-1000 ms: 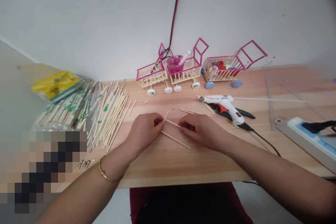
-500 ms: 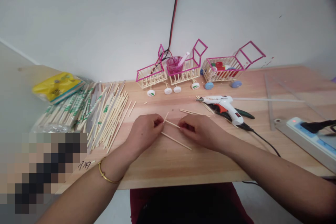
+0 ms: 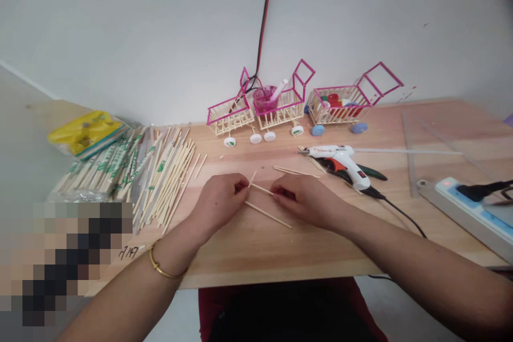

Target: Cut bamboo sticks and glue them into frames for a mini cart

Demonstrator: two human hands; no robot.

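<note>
My left hand [image 3: 224,197] is closed in a pinch on a thin wooden stick [image 3: 253,177], whose tip pokes up past the fingers. Between the hands runs a second wooden stick [image 3: 262,188]; its right end is pinched by my right hand [image 3: 296,195]. Its left end meets the first stick at an angle, close to my left fingertips. Another loose stick [image 3: 268,215] slants across the wooden table [image 3: 240,262] just below, its upper end near my left hand. Behind my right hand lie a couple more sticks [image 3: 294,171].
A white glue gun [image 3: 340,157] rests at right over dark-handled pliers [image 3: 374,173], near a power strip [image 3: 473,206]. Bundled and loose sticks [image 3: 172,187] cover the left side. Along the wall stand small stick carts [image 3: 340,107] with bottle-cap wheels and a cup of purple paint [image 3: 265,100].
Both hands keep the same hold, and the two sticks stay meeting at the same spot. Only a slight shift of the whole view shows.
</note>
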